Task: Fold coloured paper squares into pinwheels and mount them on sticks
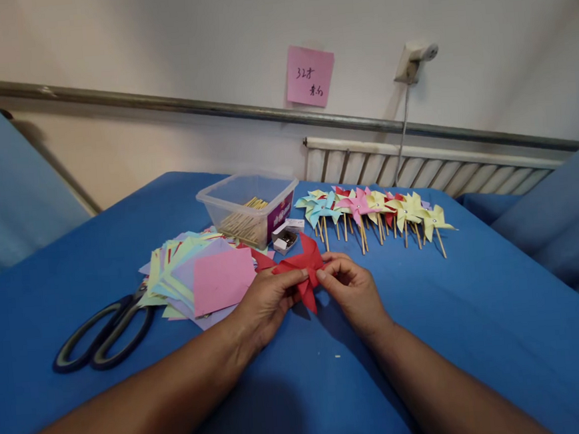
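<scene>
Held red pinwheel (309, 258) over blue table (476, 296), pinched between thumb and fingers of left hand (269, 302) at its nine-o'clock side. Pinched its three-o'clock edge with right hand (356, 293), thumb to fingertips. Had paper stack (224, 275) at nine o'clock from it, plastic tub (280, 212) at eleven, stick-mounted pinwheels (361, 204) at two.

Past your right hand (351, 291), right of the red pinwheel (313, 260), you have open surface (478, 322). On its near side, a gap opens between your forearms (447, 382). Paper sheets (224, 275) and scissors (125, 315) block its left; carton (296, 225) and plastic box (280, 216), its back; a pinwheel row (358, 203), behind-right.
</scene>
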Available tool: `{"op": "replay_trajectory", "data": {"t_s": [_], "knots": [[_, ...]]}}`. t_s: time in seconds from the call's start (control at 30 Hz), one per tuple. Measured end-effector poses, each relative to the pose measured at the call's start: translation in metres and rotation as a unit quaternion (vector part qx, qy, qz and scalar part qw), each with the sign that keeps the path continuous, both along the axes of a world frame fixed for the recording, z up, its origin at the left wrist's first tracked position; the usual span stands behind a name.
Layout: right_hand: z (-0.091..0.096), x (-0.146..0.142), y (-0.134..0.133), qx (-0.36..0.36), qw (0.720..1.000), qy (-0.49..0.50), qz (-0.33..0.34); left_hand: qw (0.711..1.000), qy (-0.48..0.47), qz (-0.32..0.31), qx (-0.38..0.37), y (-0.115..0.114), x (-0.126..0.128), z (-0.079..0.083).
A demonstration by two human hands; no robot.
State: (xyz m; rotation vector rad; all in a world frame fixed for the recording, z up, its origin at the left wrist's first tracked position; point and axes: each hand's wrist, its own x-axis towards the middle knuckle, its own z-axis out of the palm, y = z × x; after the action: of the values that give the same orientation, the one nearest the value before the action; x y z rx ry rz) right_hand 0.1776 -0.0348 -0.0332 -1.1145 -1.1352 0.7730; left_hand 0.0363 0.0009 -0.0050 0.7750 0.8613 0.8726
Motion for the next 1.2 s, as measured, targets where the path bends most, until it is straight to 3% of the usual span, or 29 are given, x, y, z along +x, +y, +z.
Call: {"op": "replay_trajectory", "data": {"t_s": [0.47,1.2], "knots": [[-0.0054,0.0033,0.0023,0.018,0.996,-0.083,-0.036,1.0,0.014,-0.003,-0.012,-0.0019,0.0011,0.0025],[-0.0085,0.0025,0.003,0.007,0.996,-0.079,-0.042,0.999,0.034,-0.009,0.003,-0.0014,0.0011,-0.0008]]}}
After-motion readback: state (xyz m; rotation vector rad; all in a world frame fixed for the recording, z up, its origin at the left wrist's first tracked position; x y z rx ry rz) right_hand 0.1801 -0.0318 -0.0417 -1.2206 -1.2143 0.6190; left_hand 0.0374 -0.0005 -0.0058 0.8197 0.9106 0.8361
